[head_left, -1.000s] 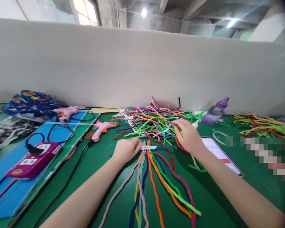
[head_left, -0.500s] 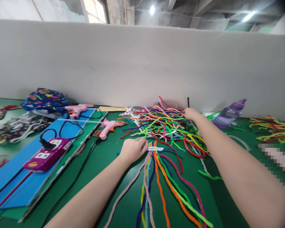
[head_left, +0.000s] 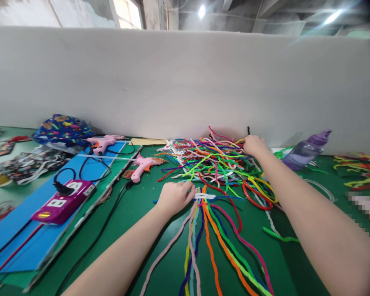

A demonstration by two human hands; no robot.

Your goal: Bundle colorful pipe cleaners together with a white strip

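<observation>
My left hand [head_left: 178,197] is closed at the left end of a white strip [head_left: 204,196], with finger and thumb pinched there. From that strip several coloured pipe cleaners [head_left: 212,263] fan out towards me over the green table: pink, yellow, light blue, purple, orange, green and magenta. A blue one runs crosswise behind the strip. My right hand [head_left: 254,146] reaches to the far right edge of a tangled heap of pipe cleaners [head_left: 203,158]. Its fingers are bent down at the heap; their tips are partly hidden, and I cannot make out what they hold.
Left of the heap lie two pink glue guns [head_left: 143,166] [head_left: 103,143] with cords. A purple power strip [head_left: 64,202] rests on a blue board [head_left: 21,234]. Red-handled scissors [head_left: 257,197] and a purple bottle [head_left: 306,150] are at right. A white partition [head_left: 179,86] stands behind.
My right hand stays at the far right of the heap, its fingers now bent a little lower. My left hand keeps its place on the strip. The whole view has shifted slightly.
</observation>
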